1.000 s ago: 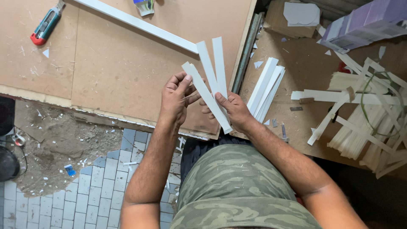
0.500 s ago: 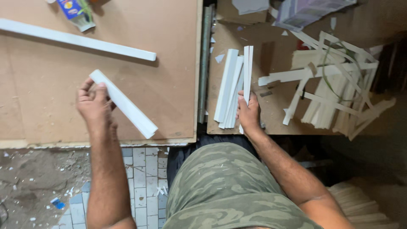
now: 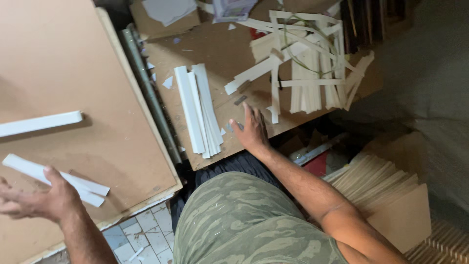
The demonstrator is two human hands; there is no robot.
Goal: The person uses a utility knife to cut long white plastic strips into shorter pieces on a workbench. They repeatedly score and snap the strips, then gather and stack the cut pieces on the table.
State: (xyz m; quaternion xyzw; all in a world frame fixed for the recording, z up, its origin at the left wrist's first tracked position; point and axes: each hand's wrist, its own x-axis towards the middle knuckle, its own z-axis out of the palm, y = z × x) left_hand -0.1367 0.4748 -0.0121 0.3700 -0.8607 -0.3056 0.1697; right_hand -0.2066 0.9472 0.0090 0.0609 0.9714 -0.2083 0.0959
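My left hand [image 3: 36, 200] curls loosely over two flat white foam-board strips [image 3: 73, 182] on the brown table [image 3: 73, 58], thumb on top; fingers mostly out of frame, so grip unclear. Strips look light, stiff, prob. snap if bent; best held mid-length, by the edges. Another white strip [image 3: 41, 123] lies just beyond. Right hand [image 3: 251, 132] rests flat w/ fingers spread, stack of white strips [image 3: 199, 110] just left of it.
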